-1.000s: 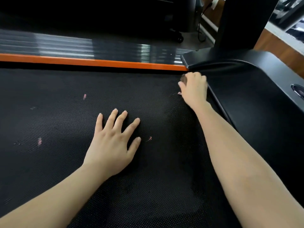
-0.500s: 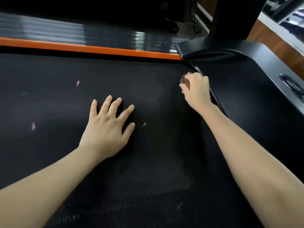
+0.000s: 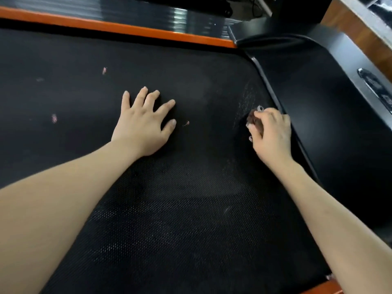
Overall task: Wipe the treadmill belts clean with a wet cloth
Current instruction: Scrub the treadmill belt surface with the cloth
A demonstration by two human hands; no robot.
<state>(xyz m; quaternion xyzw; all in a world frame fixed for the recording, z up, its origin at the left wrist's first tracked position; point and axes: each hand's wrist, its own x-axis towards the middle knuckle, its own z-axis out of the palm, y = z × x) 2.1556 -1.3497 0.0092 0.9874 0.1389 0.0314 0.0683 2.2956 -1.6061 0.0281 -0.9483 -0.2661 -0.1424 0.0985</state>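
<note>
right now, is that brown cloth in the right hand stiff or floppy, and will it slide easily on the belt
Probably floppy: the cloth is bunched small inside the curled right hand. It likely drags rather than glides, since the belt looks coarsely textured. Seemingly light, as one hand holds it.

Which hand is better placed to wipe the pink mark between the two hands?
Right. The right hand grips the cloth on the belt, not far from the pink mark; the left hand lies flat, fingers spread, holding nothing.
</note>
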